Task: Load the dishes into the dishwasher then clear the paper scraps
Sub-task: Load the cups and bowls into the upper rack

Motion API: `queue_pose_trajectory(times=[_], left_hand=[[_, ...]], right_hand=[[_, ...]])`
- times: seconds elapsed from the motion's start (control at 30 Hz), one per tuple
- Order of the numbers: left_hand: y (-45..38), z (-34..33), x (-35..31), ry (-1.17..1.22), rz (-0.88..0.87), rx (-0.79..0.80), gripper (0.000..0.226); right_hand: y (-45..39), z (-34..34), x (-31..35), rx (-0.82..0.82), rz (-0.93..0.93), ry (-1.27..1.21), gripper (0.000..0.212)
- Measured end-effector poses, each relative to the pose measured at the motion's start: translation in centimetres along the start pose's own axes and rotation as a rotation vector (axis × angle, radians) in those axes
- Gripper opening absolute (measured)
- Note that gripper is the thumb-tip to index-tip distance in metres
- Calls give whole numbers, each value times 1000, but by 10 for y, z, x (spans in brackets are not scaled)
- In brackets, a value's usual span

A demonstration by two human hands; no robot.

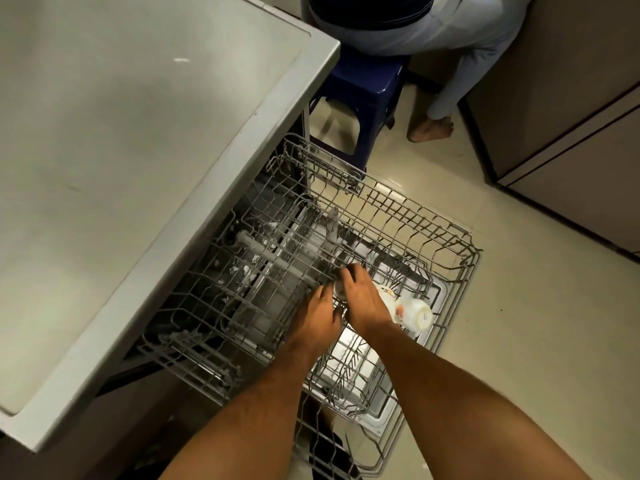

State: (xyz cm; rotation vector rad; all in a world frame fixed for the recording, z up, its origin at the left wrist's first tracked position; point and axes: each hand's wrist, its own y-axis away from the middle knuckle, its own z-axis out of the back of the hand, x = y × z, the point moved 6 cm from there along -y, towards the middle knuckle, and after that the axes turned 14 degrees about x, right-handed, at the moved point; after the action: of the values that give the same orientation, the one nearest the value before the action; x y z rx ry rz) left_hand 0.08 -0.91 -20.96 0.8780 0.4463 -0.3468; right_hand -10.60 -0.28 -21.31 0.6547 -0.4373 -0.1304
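Pale floor tiles [519,341] run under an open dishwasher [194,216], whose grey flat top fills the left of the view like a counter. Nearest the camera, two bare forearms reach down and forward into the pulled-out wire rack [398,216], which hangs over the lowered door. The left hand [317,315] lies among the rack wires with its fingers stretched forward and touching them; whether it grips a wire cannot be told. The right hand [363,299], just beside it and touching it at the thumb side, curls over a small white cup [339,289] and holds it down in the rack. Just right of that hand, two more white cups sit upturned in the rack, the outer one [417,315] tilted with its base showing. Farther back, more wire tines and a spray arm show inside the tub. Beyond the rack stands a blue plastic stool [360,88], with another person seated on it, one bare foot [431,129] on the floor. Brown cabinets [571,98] line the right side.
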Motion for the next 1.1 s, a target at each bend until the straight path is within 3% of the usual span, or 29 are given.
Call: queue_pose_trajectory(times=[0.17,0.6,0.83,1.1], left_hand=[[6,0,-4,17,-57,-23,55],[22,23,-6,26,-106,-251,54],[8,8,9,46,-13,-89,74],[4,11,11,24,5,-80,76]], right_hand=[[13,14,-5,54,6,-2,84],[8,21,14,-65,127,-16,74],[-11,11,17,-27,86,-11,77],[-11,11,17,3,75,35,97]])
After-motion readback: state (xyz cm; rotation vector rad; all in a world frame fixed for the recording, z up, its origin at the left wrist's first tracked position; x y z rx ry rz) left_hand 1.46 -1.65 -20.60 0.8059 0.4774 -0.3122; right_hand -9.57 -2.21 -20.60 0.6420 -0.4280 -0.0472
